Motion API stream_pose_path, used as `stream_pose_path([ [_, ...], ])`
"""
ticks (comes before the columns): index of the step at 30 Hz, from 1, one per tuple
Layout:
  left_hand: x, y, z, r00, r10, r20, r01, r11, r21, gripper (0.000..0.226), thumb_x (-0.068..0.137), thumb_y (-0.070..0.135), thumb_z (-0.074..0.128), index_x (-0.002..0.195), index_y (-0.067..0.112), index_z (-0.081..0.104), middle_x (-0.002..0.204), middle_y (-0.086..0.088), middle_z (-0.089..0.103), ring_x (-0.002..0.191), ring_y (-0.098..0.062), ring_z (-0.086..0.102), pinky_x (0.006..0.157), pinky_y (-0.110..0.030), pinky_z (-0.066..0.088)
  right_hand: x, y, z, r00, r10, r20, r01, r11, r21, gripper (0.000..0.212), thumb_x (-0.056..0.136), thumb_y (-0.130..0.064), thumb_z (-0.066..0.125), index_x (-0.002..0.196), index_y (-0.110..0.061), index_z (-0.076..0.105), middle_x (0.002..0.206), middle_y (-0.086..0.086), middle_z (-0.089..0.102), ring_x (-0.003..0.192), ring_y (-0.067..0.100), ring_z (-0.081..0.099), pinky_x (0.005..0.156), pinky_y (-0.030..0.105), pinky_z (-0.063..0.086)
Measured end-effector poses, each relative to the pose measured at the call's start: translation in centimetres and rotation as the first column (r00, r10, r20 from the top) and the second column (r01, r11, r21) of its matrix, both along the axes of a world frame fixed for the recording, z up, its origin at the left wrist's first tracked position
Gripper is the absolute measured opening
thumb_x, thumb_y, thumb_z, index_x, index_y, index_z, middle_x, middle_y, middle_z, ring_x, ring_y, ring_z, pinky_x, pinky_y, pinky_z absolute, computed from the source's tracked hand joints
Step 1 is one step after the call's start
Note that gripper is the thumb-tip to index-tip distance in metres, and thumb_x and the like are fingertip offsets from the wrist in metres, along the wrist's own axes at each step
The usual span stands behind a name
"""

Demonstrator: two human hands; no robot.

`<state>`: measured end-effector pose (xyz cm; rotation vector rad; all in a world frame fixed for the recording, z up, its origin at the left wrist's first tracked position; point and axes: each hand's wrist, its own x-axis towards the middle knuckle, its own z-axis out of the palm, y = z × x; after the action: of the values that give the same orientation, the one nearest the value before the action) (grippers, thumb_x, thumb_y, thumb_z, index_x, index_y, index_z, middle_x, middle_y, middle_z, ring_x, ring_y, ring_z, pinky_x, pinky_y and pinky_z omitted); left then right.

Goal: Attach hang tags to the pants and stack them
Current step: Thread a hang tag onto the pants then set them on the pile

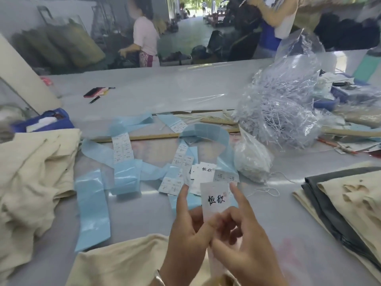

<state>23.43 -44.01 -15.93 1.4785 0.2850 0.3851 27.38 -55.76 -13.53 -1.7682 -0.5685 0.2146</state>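
Here | blue bin (61,120): white items | clear bag (288,104): white tag strings

A long pale grey worktable (160,83) ran across the room, its surface glossy under soft daylight. Beyond its far edge lay a smooth grey concrete floor (185,38) leading to a wide open doorway (195,6), where bright sun and green trees showed outside. On the left stood a plain pale wall (18,15), with bulky olive sacks (68,42) leaning near it. Dark heaps of bundled goods (237,27) lined the right side of the passage. A person in a pink top (145,36) stood beyond the table.
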Motion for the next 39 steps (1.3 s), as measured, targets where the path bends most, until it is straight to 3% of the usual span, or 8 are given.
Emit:
stream_pose_path([
  [6,-3.5,1.1,1.8,0.99,0.106,0.091,-0.122,0.973,0.195,0.085,0.082,0.02,0.061,0.149,0.037,0.011,0.076,-0.007,0.071,0.071,-0.026,0.066,0.067,-0.03,0.055,-2.2,-1.3,0.5,0.996,-0.074,0.052,0.072,0.997,0.041,0.065,0.071,-0.018,0.075,0.127,-0.042,0.053,0.103,-0.011,0.061,0.094,0.006,0.057,0.073,0.02,0.047],
  [9,-5.2,0.9,2.4,0.986,0.125,0.106,-0.145,0.968,0.204,0.089,0.08,0.02,0.063,0.15,0.039,0.01,0.071,-0.014,0.066,0.065,-0.03,0.06,0.068,-0.038,0.053,-3.1,-1.9,0.5,0.985,0.065,-0.162,-0.031,0.978,0.204,0.064,0.075,0.009,0.073,0.122,-0.034,0.064,0.101,0.002,0.071,0.092,0.017,0.067,0.07,0.028,0.056],
  [12,-6.8,0.8,2.5,0.983,0.143,0.116,-0.164,0.967,0.195,0.092,0.079,0.02,0.064,0.151,0.038,0.01,0.066,-0.017,0.059,0.062,-0.029,0.055,0.066,-0.038,0.051,-4.6,-1.9,0.9,0.914,0.244,-0.325,-0.086,0.897,0.433,0.049,0.066,0.006,0.07,0.11,-0.017,0.074,0.102,0.019,0.073,0.095,0.029,0.07,0.073,0.031,0.057],
  [21,-10.2,2.1,2.9,0.954,0.223,0.202,-0.249,0.962,0.111,0.083,0.076,0.031,0.076,0.14,0.049,0.026,0.053,0.005,0.045,0.052,-0.01,0.044,0.055,-0.023,0.041,-7.6,-1.0,0.8,0.851,0.317,-0.418,-0.064,0.853,0.517,0.076,0.052,-0.003,0.088,0.124,-0.01,0.064,0.118,0.018,0.068,0.11,0.035,0.064,0.091,0.044,0.054],
  [25,-11.3,3.6,3.8,0.928,0.303,0.219,-0.342,0.924,0.171,0.074,0.08,0.045,0.064,0.145,0.039,0.03,0.059,0.01,0.044,0.055,-0.006,0.042,0.06,-0.022,0.041,-8.4,-0.6,1.6,0.894,0.228,-0.386,-0.046,0.903,0.428,0.078,0.054,0.002,0.078,0.128,-0.014,0.057,0.109,0.011,0.072,0.094,0.026,0.07,0.076,0.035,0.059],
  [30,-12.8,4.4,6.1,0.882,0.34,0.327,-0.43,0.864,0.261,0.046,0.08,0.045,0.066,0.123,0.047,0.052,0.1,0.013,0.063,0.09,-0.003,0.061,0.069,-0.01,0.048,-9.2,0.1,2.3,0.918,0.194,-0.345,-0.097,0.955,0.279,0.081,0.069,0.024,0.065,0.138,-0.014,0.047,0.106,0.004,0.074,0.094,0.021,0.069,0.085,0.039,0.055],
  [35,-13.4,2.5,7.1,0.955,0.087,0.285,-0.21,0.875,0.436,0.086,0.073,0.03,0.075,0.141,0.049,0.026,0.079,0.004,0.065,0.071,-0.008,0.064,0.063,-0.014,0.048,-11.2,1.0,3.0,0.997,0.047,0.067,-0.049,0.998,0.039,0.097,0.062,-0.008,0.059,0.149,-0.035,0.026,0.081,-0.024,0.059,0.06,0.007,0.056,0.06,0.017,0.05],
  [39,-13.1,1.2,6.4,0.976,-0.057,0.21,-0.013,0.948,0.317,0.105,0.066,0.025,0.082,0.145,0.05,0.018,0.067,0.002,0.056,0.061,-0.008,0.056,0.059,-0.023,0.05,-12.2,1.3,3.4,0.971,0.077,0.227,-0.081,0.997,0.006,0.109,0.068,-0.018,0.072,0.15,-0.047,0.005,0.085,-0.014,0.058,0.068,0.006,0.062,0.063,0.019,0.052],
])
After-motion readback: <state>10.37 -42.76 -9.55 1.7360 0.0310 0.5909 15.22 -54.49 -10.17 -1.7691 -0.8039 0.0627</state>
